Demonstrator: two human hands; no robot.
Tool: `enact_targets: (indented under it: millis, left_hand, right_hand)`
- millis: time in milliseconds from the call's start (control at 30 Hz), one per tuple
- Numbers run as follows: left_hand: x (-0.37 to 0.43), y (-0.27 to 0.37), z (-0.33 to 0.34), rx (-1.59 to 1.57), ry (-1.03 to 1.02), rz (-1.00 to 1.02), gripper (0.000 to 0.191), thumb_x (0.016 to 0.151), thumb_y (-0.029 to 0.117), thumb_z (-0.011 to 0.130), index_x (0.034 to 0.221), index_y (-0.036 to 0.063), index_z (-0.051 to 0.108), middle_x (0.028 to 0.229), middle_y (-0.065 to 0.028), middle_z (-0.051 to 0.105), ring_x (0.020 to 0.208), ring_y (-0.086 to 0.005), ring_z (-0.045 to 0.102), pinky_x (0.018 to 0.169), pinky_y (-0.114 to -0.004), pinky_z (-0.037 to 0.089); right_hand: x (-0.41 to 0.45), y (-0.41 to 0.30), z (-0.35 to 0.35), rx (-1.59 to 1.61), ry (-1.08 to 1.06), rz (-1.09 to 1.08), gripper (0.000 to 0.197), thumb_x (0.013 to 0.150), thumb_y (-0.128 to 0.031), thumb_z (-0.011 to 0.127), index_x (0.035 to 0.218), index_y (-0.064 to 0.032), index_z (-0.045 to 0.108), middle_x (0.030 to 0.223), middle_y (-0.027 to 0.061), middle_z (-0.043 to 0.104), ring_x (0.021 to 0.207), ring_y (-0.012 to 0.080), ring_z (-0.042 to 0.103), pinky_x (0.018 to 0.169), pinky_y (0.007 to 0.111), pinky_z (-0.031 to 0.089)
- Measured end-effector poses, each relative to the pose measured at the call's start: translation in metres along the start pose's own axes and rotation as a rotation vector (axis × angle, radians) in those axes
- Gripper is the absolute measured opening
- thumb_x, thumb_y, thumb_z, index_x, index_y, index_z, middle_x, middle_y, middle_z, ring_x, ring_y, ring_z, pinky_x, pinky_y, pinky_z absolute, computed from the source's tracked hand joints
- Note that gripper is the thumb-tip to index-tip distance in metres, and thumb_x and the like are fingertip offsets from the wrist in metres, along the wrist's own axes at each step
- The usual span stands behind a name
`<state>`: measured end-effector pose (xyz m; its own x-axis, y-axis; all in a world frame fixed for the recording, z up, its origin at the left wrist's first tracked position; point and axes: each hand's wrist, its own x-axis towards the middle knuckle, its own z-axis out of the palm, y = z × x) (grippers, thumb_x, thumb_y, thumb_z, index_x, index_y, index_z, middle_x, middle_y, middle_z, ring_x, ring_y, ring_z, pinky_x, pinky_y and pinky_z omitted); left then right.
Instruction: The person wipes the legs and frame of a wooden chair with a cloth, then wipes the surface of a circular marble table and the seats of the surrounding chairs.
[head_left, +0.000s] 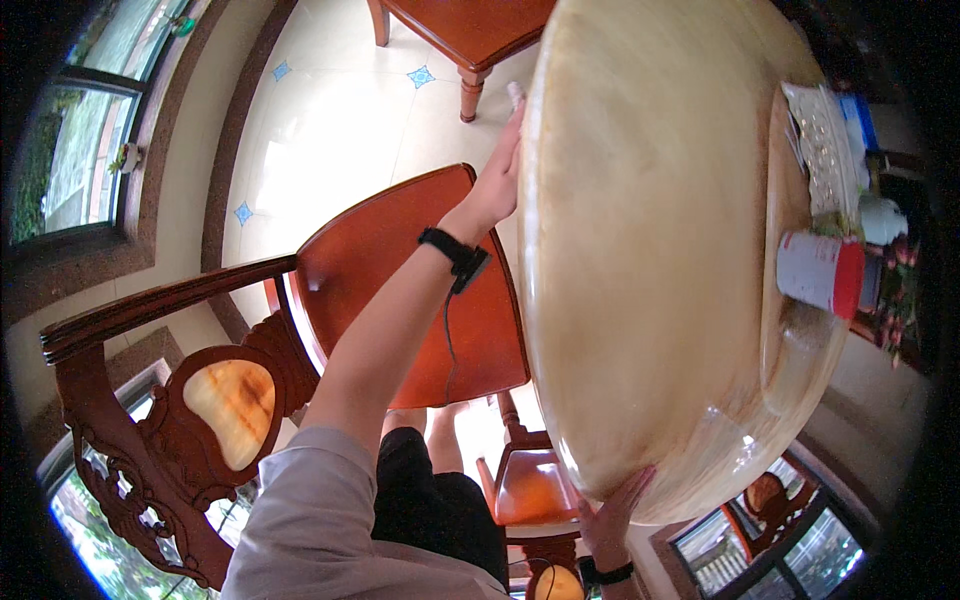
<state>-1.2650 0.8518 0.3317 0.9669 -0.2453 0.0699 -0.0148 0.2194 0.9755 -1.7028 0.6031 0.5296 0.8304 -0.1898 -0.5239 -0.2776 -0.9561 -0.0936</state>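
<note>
A large round table with a glossy, cream and brown marbled top (645, 247) fills the right of the head view. My left hand (499, 176), below a black wristband with a small device, lies against the table's rim; part of its fingers is hidden by the edge. At the bottom, my right hand (611, 517), also with a black wristband, touches the rim with its fingers on the edge. Beneath my left arm is the reddish-brown wooden seat of a chair (420, 292), and a thin cable hangs down from the left wristband across it.
A white canister with a red lid (814, 274) and a white embossed tray or box (821, 150) stand on the table's raised centre. More wooden chairs are at the top (480, 30) and bottom (532, 487). A carved chair back (165, 442) rises at lower left.
</note>
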Motion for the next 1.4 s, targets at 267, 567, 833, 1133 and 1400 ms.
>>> enact_targets:
  millis: [267,567,833,1133,1400]
  left_hand:
    - [0.066,-0.006,-0.016,0.069,0.064,0.057,0.055,0.101,0.026,0.032,0.144,-0.0009,0.012,0.151,-0.0173,0.017,0.139,-0.0268,0.018,0.112,-0.032,0.015]
    - [-0.064,-0.004,0.03,-0.017,0.066,0.121,0.063,0.095,0.007,0.035,0.145,0.0014,-0.002,0.152,-0.0208,0.003,0.141,-0.0308,0.005,0.113,-0.036,0.007]
    - [-0.179,0.015,0.07,-0.087,0.034,-0.056,0.065,0.096,0.011,0.034,0.145,0.003,-0.009,0.152,-0.0194,-0.005,0.141,-0.0312,-0.002,0.113,-0.039,0.003]
    - [-0.098,0.016,0.02,-0.018,-0.024,-0.056,0.064,0.094,0.009,0.038,0.145,0.0,0.0,0.15,-0.0228,0.007,0.14,-0.0326,0.01,0.113,-0.037,0.01]
    - [0.063,0.004,-0.029,0.166,-0.027,0.144,0.052,0.1,0.022,0.035,0.144,0.0007,0.017,0.148,-0.0189,0.024,0.137,-0.0282,0.022,0.112,-0.035,0.017]
  right_hand:
    - [-0.001,0.001,0.005,-0.027,-0.115,0.056,0.124,0.074,-0.071,0.052,0.137,0.0115,-0.015,0.144,0.0355,-0.014,0.136,0.048,-0.007,0.11,0.056,0.002]
    - [-0.002,0.012,0.0,-0.145,-0.181,0.031,0.131,0.068,-0.056,0.07,0.136,0.0087,-0.022,0.144,0.0338,-0.018,0.136,0.0468,-0.012,0.11,0.056,0.0]
    - [0.006,-0.015,-0.01,-0.062,-0.218,0.118,0.129,0.07,-0.055,0.069,0.136,0.0074,-0.023,0.142,0.0349,-0.021,0.137,0.0438,-0.013,0.111,0.052,-0.003]
    - [0.004,0.003,-0.001,-0.032,-0.172,0.063,0.13,0.069,-0.056,0.068,0.136,0.008,-0.023,0.144,0.0335,-0.019,0.136,0.0462,-0.014,0.109,0.055,-0.004]
    - [0.002,-0.002,0.0,-0.08,-0.275,0.191,0.127,0.074,-0.053,0.066,0.132,0.0128,-0.025,0.139,0.0394,-0.021,0.133,0.0514,-0.014,0.109,0.058,-0.004]
